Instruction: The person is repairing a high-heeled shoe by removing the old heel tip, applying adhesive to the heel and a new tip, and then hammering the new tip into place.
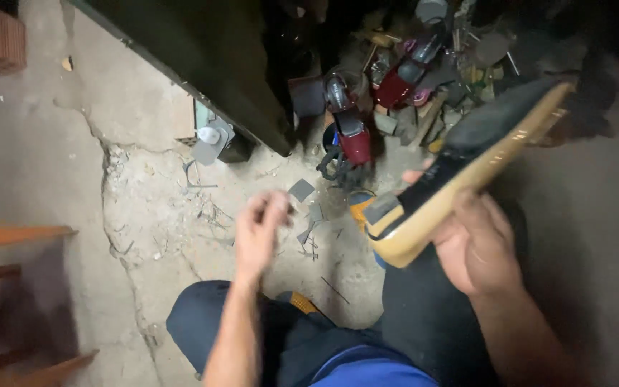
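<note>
Two hands busy here, so quick rundown of how I'd handle this bit. My right hand (476,247) is wrapped around a shoe (467,168), sole side up, gripping it from underneath near the heel end; the shoe runs from about the middle of view out toward 2 o'clock, tan edge all along its side and a black sole on top. That grip is closed firm on it. My left hand (259,233) is down over the floor (51,150) just left of centre, fingers bunched together. It's blurred, so I honestly can't tell if it's pinching something tiny or just closed on nothing.

Right under that hand, toward 1 o'clock from it, there are small grey scraps (301,189) and a few thin nails (334,289) scattered on the cracked concrete. Further up at 12 o'clock is a heap of red shoes (356,140) and tools, and a wooden stool (8,244) sits out at 9 o'clock.

My take on doing it well:
- Keep the shoe braced against my knee (424,315) so it doesn't wobble while the other hand is fishing around.
- Pick off the floor with fingertips only, one bit at a time. Those nails look easy to fumble, and gravel gets in the way.
- Hold the sole level, otherwise anything I set on it will probably slide off toward the heel.
- Light is poor, so I'd go slow and feel for the piece.
</note>
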